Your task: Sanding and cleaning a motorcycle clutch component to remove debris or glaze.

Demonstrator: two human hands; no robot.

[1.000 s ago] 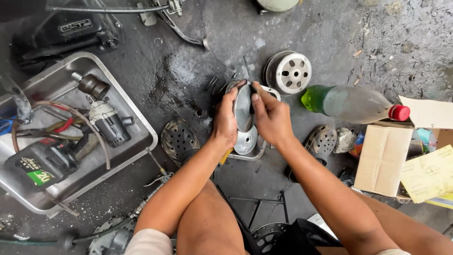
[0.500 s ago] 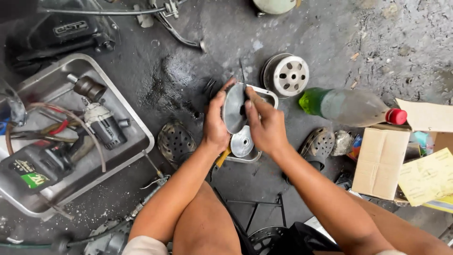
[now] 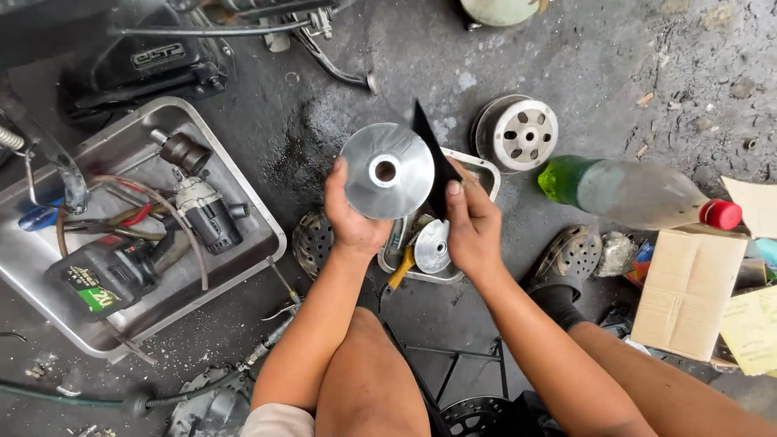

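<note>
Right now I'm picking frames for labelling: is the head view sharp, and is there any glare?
Head view: even daylight, sharp throughout, no motion blur on the left hand or right hand; the conical metal disc shows a soft sheen, not blown out; mild glare on the steel tray; wide-angle bending at the edges.

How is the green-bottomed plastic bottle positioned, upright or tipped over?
Tipped over: the bottle lies on its side on the concrete floor, red cap on.

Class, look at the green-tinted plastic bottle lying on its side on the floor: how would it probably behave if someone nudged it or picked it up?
The plastic bottle lies on its side and is round, so a nudge would likely roll it. It looks mostly empty, so probably light for its size. Thin clear walls suggest it would dent under a firm squeeze; its red cap is on.
</note>
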